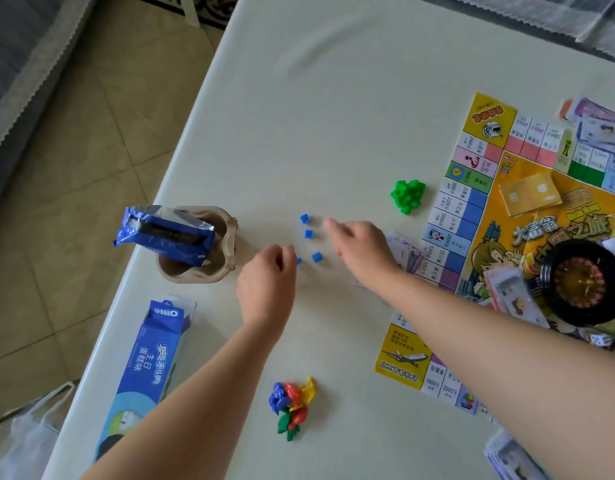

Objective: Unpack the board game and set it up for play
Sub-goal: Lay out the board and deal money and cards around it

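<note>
Three small blue cubes [309,233] lie loose on the white table [333,116]. My left hand [266,282] hovers just left of them with curled fingers; a fourth blue cube [299,260] peeks out at its fingertips, and I cannot tell whether it is held. My right hand [361,251] reaches in from the right with its fingers stretched toward the cubes, holding nothing. The game board [472,209] lies unfolded at the right, carrying a black roulette wheel [583,285] and yellow cards [529,194]. A pile of green houses [407,195] sits beside the board. Coloured player tokens [292,403] are heaped near me.
An Oreo packet [164,233] stands in a cardboard cup holder [226,220] at the table's left edge, with an Oreo box [153,358] lying below it. Paper money [597,123] lies on the board's far corner and more [404,252] under my right wrist. A die [598,339] rests near the wheel.
</note>
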